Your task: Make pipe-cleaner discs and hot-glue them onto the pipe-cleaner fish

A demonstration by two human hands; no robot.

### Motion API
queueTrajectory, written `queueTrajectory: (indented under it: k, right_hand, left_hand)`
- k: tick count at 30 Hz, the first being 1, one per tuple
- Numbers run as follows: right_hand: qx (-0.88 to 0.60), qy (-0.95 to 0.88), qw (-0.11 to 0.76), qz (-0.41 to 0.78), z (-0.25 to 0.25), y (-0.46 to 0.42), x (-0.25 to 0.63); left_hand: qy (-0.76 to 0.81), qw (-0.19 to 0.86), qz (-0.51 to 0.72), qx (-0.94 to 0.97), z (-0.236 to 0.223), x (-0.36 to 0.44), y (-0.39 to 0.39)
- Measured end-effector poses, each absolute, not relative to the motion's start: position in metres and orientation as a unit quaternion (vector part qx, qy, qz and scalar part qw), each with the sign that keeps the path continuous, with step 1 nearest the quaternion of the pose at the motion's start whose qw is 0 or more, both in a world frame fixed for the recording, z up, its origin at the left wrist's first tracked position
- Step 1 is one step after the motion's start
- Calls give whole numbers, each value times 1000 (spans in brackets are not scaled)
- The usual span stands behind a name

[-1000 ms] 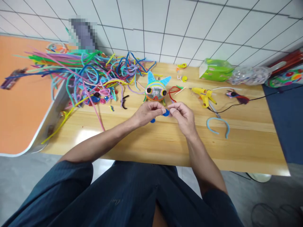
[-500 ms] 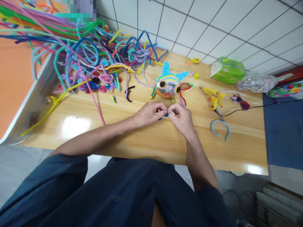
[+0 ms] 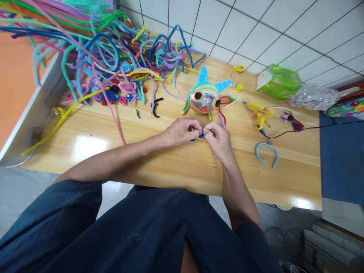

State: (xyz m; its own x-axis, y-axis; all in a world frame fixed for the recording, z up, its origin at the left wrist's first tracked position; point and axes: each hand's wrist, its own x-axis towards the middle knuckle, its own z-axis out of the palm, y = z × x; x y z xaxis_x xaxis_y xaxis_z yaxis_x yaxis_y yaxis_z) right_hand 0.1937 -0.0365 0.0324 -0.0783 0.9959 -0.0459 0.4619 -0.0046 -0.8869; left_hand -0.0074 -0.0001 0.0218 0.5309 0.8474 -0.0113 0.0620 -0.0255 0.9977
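Both hands meet over the middle of the wooden table, fingertips nearly touching. A small piece of blue pipe cleaner [image 3: 201,134] shows between them, mostly covered by the fingers. My left hand [image 3: 182,131] pinches it from one side, and my right hand [image 3: 218,138] pinches it from the other. Just beyond the hands stands a fish-like figure [image 3: 204,99] made of coloured pipe cleaners, with light blue fins on top, black-centred eyes and a silvery face. Red and purple strands [image 3: 222,115] trail beside it on the right.
A big tangle of pipe cleaners [image 3: 113,60] covers the left back. To the right lie a yellow glue gun [image 3: 259,114] with its black cord, a light blue bent pipe cleaner [image 3: 266,145] and a green packet [image 3: 278,81]. The white tiled wall [image 3: 256,34] borders the back.
The camera view has shifted slightly. Both hands keep pinching the blue piece at the same spot, and a little more blue shows between the fingertips.
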Motion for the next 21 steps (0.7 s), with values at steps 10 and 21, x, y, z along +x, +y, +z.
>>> queueTrajectory:
  k: [10, 21]
  right_hand:
    - [-583, -616, 358, 391, 33, -37, 193]
    - [-597, -585, 407, 368, 25, -39, 191]
  left_hand:
    - [357, 613, 322, 627, 22, -7, 1]
    - [352, 631, 327, 609, 23, -7, 0]
